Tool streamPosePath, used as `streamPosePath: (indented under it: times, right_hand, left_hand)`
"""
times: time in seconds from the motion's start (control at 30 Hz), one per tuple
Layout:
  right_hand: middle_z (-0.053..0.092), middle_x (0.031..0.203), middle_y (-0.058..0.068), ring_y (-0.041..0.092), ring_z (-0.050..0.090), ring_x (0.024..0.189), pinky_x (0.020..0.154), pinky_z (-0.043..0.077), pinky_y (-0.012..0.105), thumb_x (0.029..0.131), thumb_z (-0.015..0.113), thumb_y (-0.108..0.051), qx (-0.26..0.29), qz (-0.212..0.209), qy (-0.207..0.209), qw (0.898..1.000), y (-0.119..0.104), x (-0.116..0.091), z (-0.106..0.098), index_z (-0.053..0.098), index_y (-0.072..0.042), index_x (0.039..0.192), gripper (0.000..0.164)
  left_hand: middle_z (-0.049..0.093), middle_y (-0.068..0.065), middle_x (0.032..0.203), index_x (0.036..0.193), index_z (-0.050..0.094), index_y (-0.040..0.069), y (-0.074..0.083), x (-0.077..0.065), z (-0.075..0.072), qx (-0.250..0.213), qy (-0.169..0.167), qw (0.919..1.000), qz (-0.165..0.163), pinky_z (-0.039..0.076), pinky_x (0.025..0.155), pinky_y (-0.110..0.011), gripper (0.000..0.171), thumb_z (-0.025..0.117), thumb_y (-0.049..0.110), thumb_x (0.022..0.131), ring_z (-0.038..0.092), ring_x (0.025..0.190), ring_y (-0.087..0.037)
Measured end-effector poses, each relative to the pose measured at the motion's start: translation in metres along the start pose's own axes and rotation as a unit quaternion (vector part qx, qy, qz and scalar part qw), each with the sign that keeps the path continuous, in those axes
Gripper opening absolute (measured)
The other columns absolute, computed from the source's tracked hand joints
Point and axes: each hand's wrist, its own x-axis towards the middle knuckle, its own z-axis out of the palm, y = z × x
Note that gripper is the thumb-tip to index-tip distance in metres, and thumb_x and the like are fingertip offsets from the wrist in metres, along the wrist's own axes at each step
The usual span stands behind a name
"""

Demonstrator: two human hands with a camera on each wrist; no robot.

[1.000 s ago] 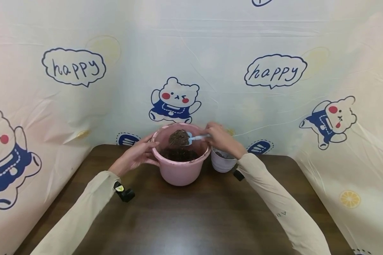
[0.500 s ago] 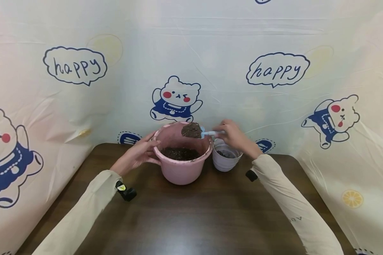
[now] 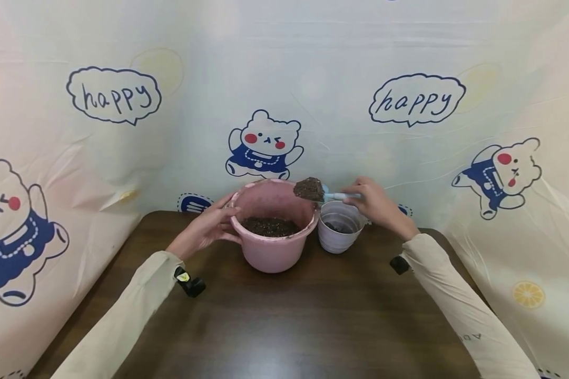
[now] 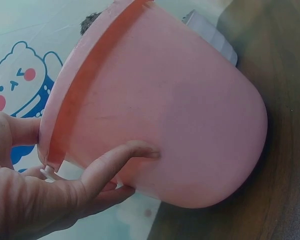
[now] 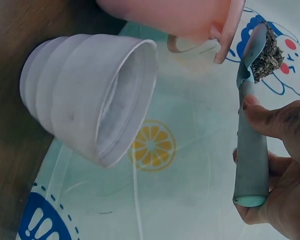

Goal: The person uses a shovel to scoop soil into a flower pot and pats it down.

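Note:
My left hand (image 3: 207, 229) grips the left side of a pink bucket (image 3: 271, 256), thumb and fingers around its rim and wall. Dark soil (image 3: 271, 227) covers the bucket's bottom. In my right hand (image 3: 376, 202) is a small blue trowel (image 5: 252, 135), held by its handle. A heaped clump of soil (image 3: 309, 189) sits on the trowel's blade, over the bucket's right rim. Right beside the bucket stands a white ribbed flower pot (image 3: 340, 239) with some dark material low inside; the trowel's handle passes above its mouth.
Both containers stand on a dark brown wooden table (image 3: 265, 321), near its back edge. Close behind hangs a pale printed curtain (image 3: 332, 95) with cartoon bears. Black camera mounts (image 3: 190, 282) are strapped at the wrists.
My right hand has lifted the soil-laden trowel out of the bucket and carried it rightward to the bucket's right rim. The left hand stays on the bucket.

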Motion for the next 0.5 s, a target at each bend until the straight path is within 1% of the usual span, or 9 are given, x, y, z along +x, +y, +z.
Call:
streamPosePath:
  times: [0.13, 0.23, 0.37, 0.5]
  right_hand:
    - [0.068, 0.104, 0.021, 0.036, 0.061, 0.098, 0.081, 0.051, 0.050, 0.098, 0.072, -0.006, 0.003, 0.013, -0.003, 1.000, 0.006, -0.008, -0.008, 0.074, 0.005, 0.124, 0.028]
    - [0.068, 0.105, 0.021, 0.036, 0.060, 0.099, 0.081, 0.051, 0.050, 0.099, 0.072, -0.006, 0.002, 0.020, 0.003, 1.000, 0.013, -0.015, -0.011, 0.074, 0.006, 0.123, 0.027]
    - [0.068, 0.101, 0.021, 0.036, 0.060, 0.094, 0.077, 0.048, 0.047, 0.096, 0.074, -0.004, -0.004, 0.017, 0.025, 1.000, 0.022, -0.022, -0.014, 0.075, 0.007, 0.119, 0.025]
    - [0.068, 0.096, 0.020, 0.035, 0.059, 0.087, 0.072, 0.045, 0.043, 0.093, 0.077, -0.002, -0.013, 0.008, 0.053, 0.998, 0.031, -0.029, -0.015, 0.076, 0.008, 0.115, 0.024]
  left_hand:
    - [0.004, -0.024, 0.174, 0.170, 0.002, 0.033, 0.001, 0.001, 0.001, -0.001, 0.000, 1.0000, 0.003, 0.046, 0.104, -0.073, 0.074, 0.045, 0.018, 0.111, 0.021, 0.154, -0.053]
    - [0.003, -0.024, 0.174, 0.170, 0.002, 0.033, 0.002, 0.001, 0.000, -0.003, 0.001, 1.0000, 0.003, 0.048, 0.103, -0.072, 0.074, 0.045, 0.017, 0.112, 0.021, 0.154, -0.053]
    - [0.002, -0.025, 0.173, 0.170, 0.000, 0.032, 0.002, 0.002, 0.000, -0.003, 0.004, 1.0000, 0.002, 0.048, 0.102, -0.073, 0.074, 0.044, 0.016, 0.112, 0.020, 0.155, -0.054]
    - [0.005, -0.026, 0.173, 0.170, 0.001, 0.031, 0.001, 0.002, 0.001, -0.002, 0.013, 0.9999, 0.001, 0.048, 0.102, -0.072, 0.074, 0.044, 0.016, 0.111, 0.021, 0.154, -0.053]
